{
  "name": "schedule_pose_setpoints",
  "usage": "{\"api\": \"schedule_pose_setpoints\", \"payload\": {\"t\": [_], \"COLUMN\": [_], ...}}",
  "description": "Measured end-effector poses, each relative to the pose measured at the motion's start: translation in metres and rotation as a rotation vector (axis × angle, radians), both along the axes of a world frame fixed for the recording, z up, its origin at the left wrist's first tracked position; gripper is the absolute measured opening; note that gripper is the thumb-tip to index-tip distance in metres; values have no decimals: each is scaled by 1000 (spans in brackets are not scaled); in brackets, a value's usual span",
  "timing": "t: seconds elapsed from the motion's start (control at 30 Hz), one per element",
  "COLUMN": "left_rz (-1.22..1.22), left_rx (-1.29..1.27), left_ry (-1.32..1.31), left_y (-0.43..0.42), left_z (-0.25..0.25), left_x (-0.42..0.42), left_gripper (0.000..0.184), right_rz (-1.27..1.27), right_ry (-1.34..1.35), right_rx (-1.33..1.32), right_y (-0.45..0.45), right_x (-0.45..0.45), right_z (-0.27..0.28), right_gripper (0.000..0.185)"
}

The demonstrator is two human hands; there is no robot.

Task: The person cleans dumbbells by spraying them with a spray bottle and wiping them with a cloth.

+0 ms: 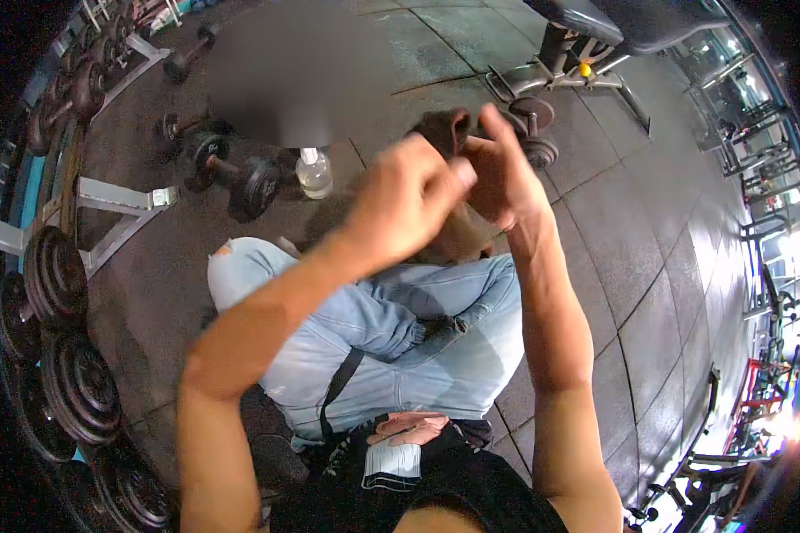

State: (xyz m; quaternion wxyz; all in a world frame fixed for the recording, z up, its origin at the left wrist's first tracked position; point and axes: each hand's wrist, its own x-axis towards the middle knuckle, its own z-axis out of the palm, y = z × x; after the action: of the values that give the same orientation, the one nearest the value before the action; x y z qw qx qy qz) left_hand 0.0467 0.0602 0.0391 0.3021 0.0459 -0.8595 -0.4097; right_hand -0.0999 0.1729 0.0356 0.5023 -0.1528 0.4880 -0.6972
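My left hand (404, 197) is raised in front of me, its fingers curled in and smeared by motion. Whatever it may hold is hidden. Close to its right, my right hand (511, 178) is up with its fingers stretched out and palm turned inward. The two hands nearly meet. Below and behind them lies a brown cloth (460, 238), partly covered by the hands. A clear bottle with a white top (315, 176) stands on the floor beyond my left forearm. I sit cross-legged in light blue jeans (329, 311).
Dumbbells (260, 185) lie on the dark tiled floor (613, 231) at front left. A rack holds weight plates (80, 386) along the left edge. Another dumbbell (535, 133) sits ahead right, near a padded bench (649, 22). Gym machines line the right side. A grey blur hides the area ahead.
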Motion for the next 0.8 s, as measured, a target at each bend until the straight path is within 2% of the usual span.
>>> {"api": "schedule_pose_setpoints", "payload": {"t": [0.03,0.07,0.1,0.13,0.2,0.23,0.27,0.3,0.33,0.37,0.43,0.47,0.53,0.63,0.67,0.7,0.77,0.8], "left_rz": [-137,-198,-207,-109,229,461,662,868,939,1014,1057,1078,939,691,697,663,633,721], "left_rx": [179,122,88,111,-42,-127,-180,-231,-119,-1,516,521,685,903,900,844,788,1058], "left_ry": [5,5,13,-32,-30,-75,-72,-70,-138,-202,-425,-416,-519,-671,-671,-729,-779,-695], "left_y": [18,27,30,29,14,6,-4,-10,-9,0,41,63,113,159,164,165,169,172], "left_z": [-16,-15,-10,-9,-17,-30,-57,-90,-120,-146,-182,-191,-204,-209,-205,-192,-184,-183], "left_x": [7,22,41,65,117,146,175,204,234,260,301,322,368,412,420,426,428,423], "left_gripper": [27,22,22,23,24,24,27,31,37,43,57,57,52,46,46,35,29,32], "right_rz": [-63,14,-76,-161,-414,-444,-493,-557,-615,-724,-729,-748,-742,-840,-825,-825,-918,-836], "right_ry": [183,447,466,520,615,573,911,1010,1093,544,219,231,236,228,283,277,320,261], "right_rx": [-24,177,76,102,104,260,224,118,170,195,5,-36,-157,-131,-130,-133,-174,-197], "right_y": [-6,-2,-4,1,12,23,39,50,56,52,48,48,54,60,65,67,73,81], "right_x": [15,11,9,9,2,-8,-44,-66,-57,-56,-51,-52,-74,-84,-92,-92,-89,-97], "right_z": [2,2,-14,-4,9,23,1,-11,9,34,54,55,43,43,40,41,46,46], "right_gripper": [33,28,28,29,30,29,28,27,25,26,31,33,33,33,32,32,30,29]}}
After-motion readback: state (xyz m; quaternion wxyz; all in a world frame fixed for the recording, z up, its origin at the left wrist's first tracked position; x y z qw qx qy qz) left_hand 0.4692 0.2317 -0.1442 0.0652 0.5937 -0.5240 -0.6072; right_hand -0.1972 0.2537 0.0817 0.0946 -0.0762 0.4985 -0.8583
